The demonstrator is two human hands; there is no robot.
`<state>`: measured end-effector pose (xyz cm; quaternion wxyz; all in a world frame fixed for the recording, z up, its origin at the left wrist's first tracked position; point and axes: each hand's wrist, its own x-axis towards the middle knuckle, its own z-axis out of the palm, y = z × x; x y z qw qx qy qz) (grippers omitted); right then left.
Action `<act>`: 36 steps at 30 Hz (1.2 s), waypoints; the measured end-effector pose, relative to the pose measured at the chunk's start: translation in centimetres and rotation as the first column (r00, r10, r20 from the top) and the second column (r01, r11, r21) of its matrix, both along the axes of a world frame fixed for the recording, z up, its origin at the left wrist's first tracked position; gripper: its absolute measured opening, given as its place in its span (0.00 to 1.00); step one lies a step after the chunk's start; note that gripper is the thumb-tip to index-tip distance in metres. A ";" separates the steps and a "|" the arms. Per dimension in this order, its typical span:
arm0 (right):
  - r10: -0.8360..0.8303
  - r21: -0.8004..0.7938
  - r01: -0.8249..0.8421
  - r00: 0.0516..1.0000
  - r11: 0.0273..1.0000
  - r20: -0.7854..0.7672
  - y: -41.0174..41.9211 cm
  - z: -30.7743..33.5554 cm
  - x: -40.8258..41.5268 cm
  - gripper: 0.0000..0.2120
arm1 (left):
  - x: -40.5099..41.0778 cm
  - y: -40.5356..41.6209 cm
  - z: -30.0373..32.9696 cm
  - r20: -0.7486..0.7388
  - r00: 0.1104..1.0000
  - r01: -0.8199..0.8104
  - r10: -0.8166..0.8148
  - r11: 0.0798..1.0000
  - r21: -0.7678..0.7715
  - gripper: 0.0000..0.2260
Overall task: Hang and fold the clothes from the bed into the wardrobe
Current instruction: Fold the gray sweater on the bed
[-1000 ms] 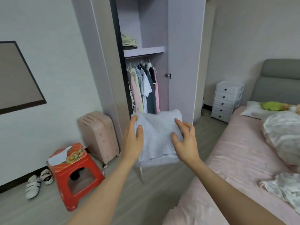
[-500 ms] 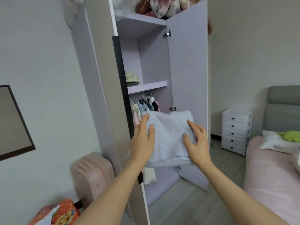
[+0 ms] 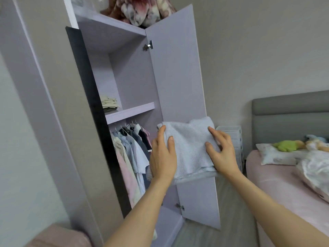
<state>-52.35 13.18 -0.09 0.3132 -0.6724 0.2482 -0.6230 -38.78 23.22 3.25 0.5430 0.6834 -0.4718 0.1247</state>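
Note:
A folded pale blue knit garment [image 3: 188,148] is held up in front of the open wardrobe [image 3: 135,79]. My left hand [image 3: 162,157] grips its left edge, thumb on top. My right hand [image 3: 222,154] holds its right side, thumb and fingers spread over the top. The wardrobe shelf [image 3: 130,112] carries a small stack of folded clothes [image 3: 109,103] at its left. Below the shelf, several shirts [image 3: 131,145] hang on a rail. The bed [image 3: 284,184] with pink sheet lies at the right.
The wardrobe door [image 3: 178,77] stands open to the right of the shelf. A bundle of patterned fabric [image 3: 140,9] sits on top of the wardrobe. A white drawer unit [image 3: 233,138] stands by the bed. A pillow [image 3: 277,154], bedding [image 3: 316,166] and a pink suitcase [image 3: 58,236] are nearby.
Both hands have carried the folded garment up and closer to the wardrobe. The view has tilted upward, so the stool and shoes have left the frame.

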 end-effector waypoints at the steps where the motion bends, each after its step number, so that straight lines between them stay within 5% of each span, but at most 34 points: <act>1: -0.025 -0.009 0.025 1.000 1.000 -0.002 -1.2 0.3 0.2 0.23 | 0.3 -1.4 0.1 -0.007 1.000 0.014 -0.014 1.000 -0.010 0.19; 16: 0.098 -0.158 -0.098 0.995 0.983 -0.002 -27.2 8.9 15.7 0.23 | 15.5 -25.9 7.5 0.012 0.997 -0.073 0.077 0.980 -0.186 0.18; 36: 0.579 -0.335 -0.508 0.799 0.794 0.161 -33.3 22.6 56.4 0.21 | 50.0 -27.1 21.5 0.216 0.804 -0.448 0.554 0.804 -0.392 0.18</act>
